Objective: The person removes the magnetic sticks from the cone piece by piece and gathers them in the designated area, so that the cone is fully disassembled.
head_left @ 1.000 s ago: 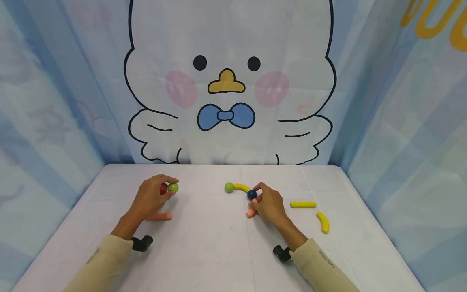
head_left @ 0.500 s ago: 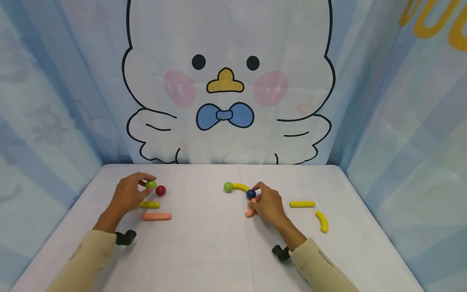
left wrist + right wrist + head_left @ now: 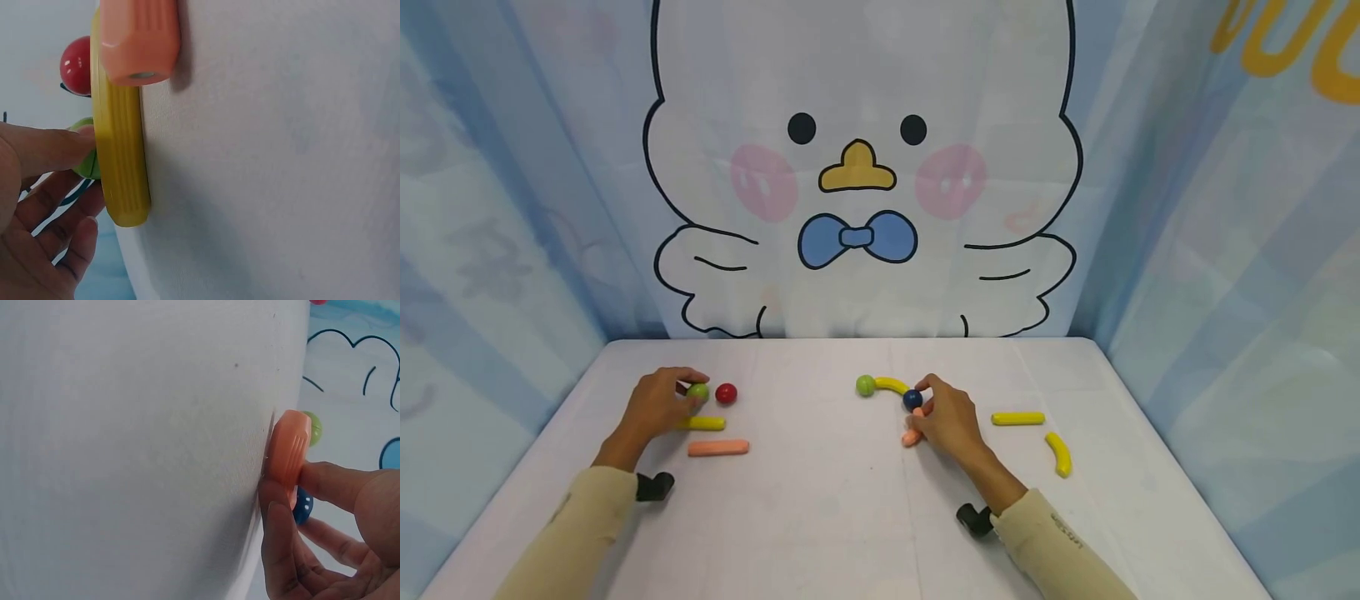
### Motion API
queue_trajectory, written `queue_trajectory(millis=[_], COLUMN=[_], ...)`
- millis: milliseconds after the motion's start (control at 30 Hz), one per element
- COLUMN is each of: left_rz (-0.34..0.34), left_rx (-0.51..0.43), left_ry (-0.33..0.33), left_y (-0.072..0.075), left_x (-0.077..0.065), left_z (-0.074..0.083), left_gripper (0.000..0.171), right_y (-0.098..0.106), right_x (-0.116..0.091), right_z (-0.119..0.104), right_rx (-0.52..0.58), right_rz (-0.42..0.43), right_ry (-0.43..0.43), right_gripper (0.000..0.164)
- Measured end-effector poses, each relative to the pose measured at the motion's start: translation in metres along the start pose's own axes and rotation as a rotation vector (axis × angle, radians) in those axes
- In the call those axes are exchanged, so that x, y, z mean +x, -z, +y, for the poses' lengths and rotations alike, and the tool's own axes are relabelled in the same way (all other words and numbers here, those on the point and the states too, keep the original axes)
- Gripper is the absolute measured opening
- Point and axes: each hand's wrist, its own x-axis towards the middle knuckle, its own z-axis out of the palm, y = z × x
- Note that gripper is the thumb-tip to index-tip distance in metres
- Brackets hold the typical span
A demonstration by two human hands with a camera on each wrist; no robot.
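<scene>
In the head view my left hand (image 3: 658,404) pinches a green ball (image 3: 698,392) between thumb and fingers, low over the table at the left. A red ball (image 3: 726,393) lies just to its right, apart from it. Nearer me are a yellow rod (image 3: 706,423) and an orange rod (image 3: 718,448). My right hand (image 3: 953,421) grips an orange piece (image 3: 289,447) with thumb and fingers, its index finger by a dark blue ball (image 3: 913,400). From that ball a curved yellow piece (image 3: 891,384) reaches to another green ball (image 3: 865,385).
Right of my right hand lie a straight yellow rod (image 3: 1018,418) and a curved yellow piece (image 3: 1058,454). The white table (image 3: 820,517) ends at a cartoon backdrop (image 3: 865,292), with curtains on both sides.
My left hand has moved left with the green ball and come down beside the yellow rod. The red ball now lies uncovered on the table. My right hand has stayed in place.
</scene>
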Motion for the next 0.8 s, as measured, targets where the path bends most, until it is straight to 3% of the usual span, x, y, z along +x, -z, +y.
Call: queue_trajectory(millis=[233,333,433,633,800], left_rz=[0.030,0.067,0.106,0.190,0.199], left_rx=[0.028,0.069,0.094,0.080,0.033], left_ry=[-0.038,-0.066,-0.108,-0.258,-0.357], left_y=[-0.004,-0.004,-0.006,-0.016,-0.031], left_x=[0.000,0.000,-0.002,-0.005,-0.007], left_z=[-0.003,0.005,0.021,0.065,0.108], left_gripper=[0.041,0.045,0.045,0.043,0.042], right_y=[0.000,0.001,0.002,0.001,0.002], right_x=[0.000,-0.001,-0.001,-0.001,-0.005], right_z=[0.000,-0.001,-0.002,-0.001,0.000], right_rx=[-0.005,-0.007,-0.008,-0.002,0.013], right_rz=[0.010,0.011,0.012,0.013,0.011], right_ry=[0.012,0.011,0.007,0.006,-0.011], right_gripper=[0.051,0.051,0.050,0.051,0.054])
